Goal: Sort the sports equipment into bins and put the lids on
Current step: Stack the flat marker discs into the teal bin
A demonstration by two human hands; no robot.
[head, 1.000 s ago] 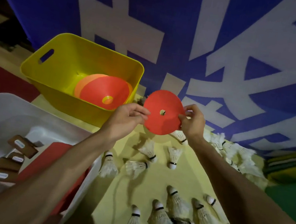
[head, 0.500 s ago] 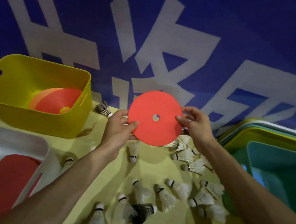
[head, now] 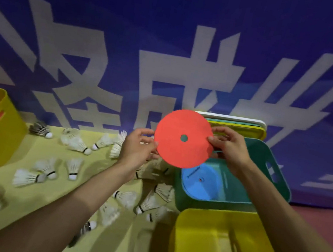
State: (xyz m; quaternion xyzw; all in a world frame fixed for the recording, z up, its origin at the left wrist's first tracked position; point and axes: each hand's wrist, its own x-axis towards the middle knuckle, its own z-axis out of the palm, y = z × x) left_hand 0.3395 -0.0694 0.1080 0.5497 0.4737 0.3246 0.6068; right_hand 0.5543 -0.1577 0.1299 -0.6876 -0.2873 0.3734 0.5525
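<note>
Step in hand, as I judge it: sorting the flat markers. The person is holding a red flat disc [head: 173, 131] upright in the air, over the left side of the green bin [head: 279, 175], not yet inside it. A blue flat disc [head: 198, 180] is lying on the floor of the green bin, so this bin is probably the target.

Right hand [head: 231, 150]: fingers [head: 213, 140] are curling in and pinching the disc's right rim. Left hand [head: 136, 147]: fingers [head: 152, 144] are pinching the left rim, only slightly parted.

Next move, as I read it: tipping the disc flat, lowering it past the rim onto the blue one, then releasing both pinches.

Shuttlecocks [head: 76, 144] are lying scattered on the tabletop [head: 92, 179] left of the green bin, unsorted. Stacked lids [head: 243, 126] are waiting just behind the green bin. A yellow bin [head: 209, 240] is sitting on its near side.
</note>
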